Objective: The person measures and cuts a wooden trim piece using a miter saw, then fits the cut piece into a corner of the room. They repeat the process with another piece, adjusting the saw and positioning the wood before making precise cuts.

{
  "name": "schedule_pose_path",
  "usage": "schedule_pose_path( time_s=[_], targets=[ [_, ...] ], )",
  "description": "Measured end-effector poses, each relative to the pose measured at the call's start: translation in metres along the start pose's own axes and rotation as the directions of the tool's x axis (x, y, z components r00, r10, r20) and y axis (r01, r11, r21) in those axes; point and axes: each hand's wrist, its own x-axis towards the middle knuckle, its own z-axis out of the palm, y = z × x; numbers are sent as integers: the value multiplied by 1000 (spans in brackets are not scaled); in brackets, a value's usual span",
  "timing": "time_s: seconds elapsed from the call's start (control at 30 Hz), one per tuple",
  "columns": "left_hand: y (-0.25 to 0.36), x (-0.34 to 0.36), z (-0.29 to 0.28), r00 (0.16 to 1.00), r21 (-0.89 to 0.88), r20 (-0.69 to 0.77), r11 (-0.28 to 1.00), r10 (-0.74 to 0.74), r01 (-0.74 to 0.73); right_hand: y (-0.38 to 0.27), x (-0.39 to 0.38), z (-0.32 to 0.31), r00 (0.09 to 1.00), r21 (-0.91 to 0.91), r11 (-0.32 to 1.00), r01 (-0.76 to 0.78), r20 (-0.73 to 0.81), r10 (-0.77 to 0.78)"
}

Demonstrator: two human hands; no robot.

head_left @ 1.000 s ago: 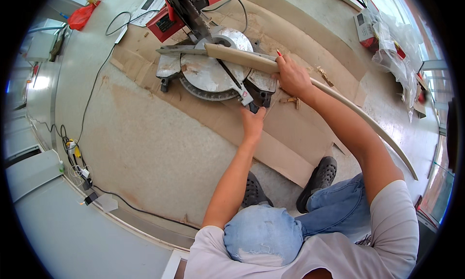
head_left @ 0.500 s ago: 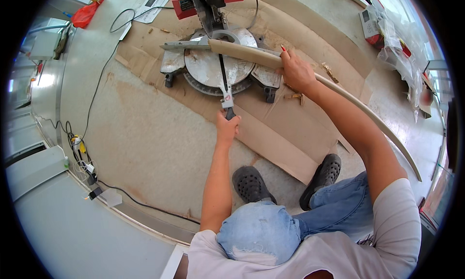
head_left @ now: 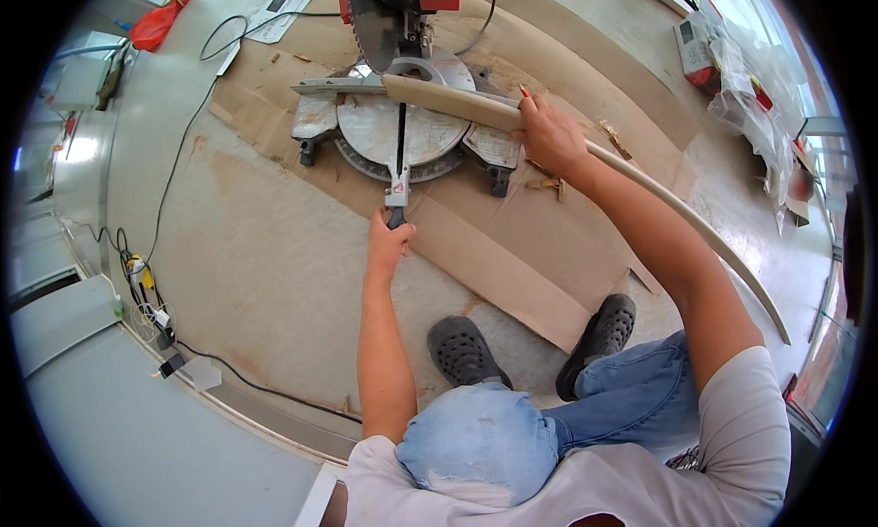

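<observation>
A miter saw (head_left: 366, 129) stands low in front of me, with its toothed blade (head_left: 377, 41) raised above the round metal table. My left hand (head_left: 390, 245) is closed around the black handle (head_left: 396, 218) at the front of the saw's table arm. Against the fence rests a long wooden strip (head_left: 448, 100), its near-left end beside the table's slot. My right hand (head_left: 554, 141) grips this strip at the right of the table. A thin red-tipped stick (head_left: 524, 91), perhaps a pencil, pokes up from the right hand's fingers. The strip's tail curves past my right forearm.
Flattened cardboard (head_left: 512, 271) lies under the saw, with wood offcuts (head_left: 549, 187) to its right. A black cable (head_left: 169, 189) runs along the floor at left. Plastic wrapping (head_left: 745, 106) sits at far right, a red bag (head_left: 157, 26) at far left. My shoes (head_left: 466, 351) are close by.
My left hand has swung the saw's table arm to the left, and the blade has turned with it. My right hand still holds the wooden strip against the fence. The view has shifted slightly.
</observation>
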Motion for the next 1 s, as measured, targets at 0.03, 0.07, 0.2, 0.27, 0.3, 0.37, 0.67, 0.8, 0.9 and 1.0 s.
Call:
schedule_pose_path(
  time_s=[0.03,0.07,0.2,0.27,0.3,0.37,0.67,0.8,0.9,1.0],
  targets=[
    [0,-1,0,1000,5,-10,1000,-11,11,-1,0,0,1000,0,1000,5,4,-5],
    [-1,-3,4,1000,-2,-15,1000,-2,2,-2,1,0,1000,-1,1000,9,7,-9],
    [-8,-4,13,998,-20,-55,999,35,-36,-1,2,4,1000,23,1000,5,-28,-4],
    [-11,-5,17,996,-31,-77,999,40,-43,-2,2,3,1000,17,1000,-11,1,11],
    [-11,-6,21,996,-39,-83,998,39,-43,-2,2,1,1000,11,1000,-17,15,17],
    [-11,-8,27,995,-47,-92,998,29,-34,-2,2,2,999,4,1000,-21,36,20],
    [-16,-9,40,992,-14,-124,999,33,-35,0,3,6,1000,27,999,-27,0,27],
    [-27,-2,40,984,78,-159,995,79,-68,-11,2,-1,997,15,998,-62,39,62],
    [-25,-4,48,985,99,-160,994,59,-43,-9,2,-1,994,13,996,-91,54,90],
    [-24,-5,60,985,136,-163,990,65,-43,-5,3,3,997,-4,997,-72,38,73]
  ],
)
